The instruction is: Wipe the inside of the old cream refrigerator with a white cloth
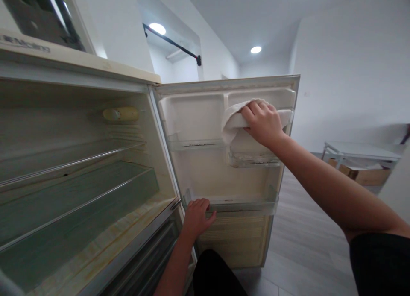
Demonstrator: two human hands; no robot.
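In my right hand (264, 121) is a white cloth (233, 121), bunched under curled fingers against the upper right of the open fridge door (205, 176). Folds of it hang to the left and reach towards the door's right edge. Lower down, my left hand (197, 217) has its fingers hooked over the rim of the clear lower door shelf (245, 208), near its left end, with the thumb apart. Between the hands sit two smaller clear shelves, a left one (195, 145) and a right one (254, 160).
The fridge interior (128, 202) stands open on the left, with glass shelves and yellowed stains. My dark-clothed knee (216, 274) is close below the door. At the right, a white table (361, 150) stands over a cardboard box (365, 175) on the grey floor.
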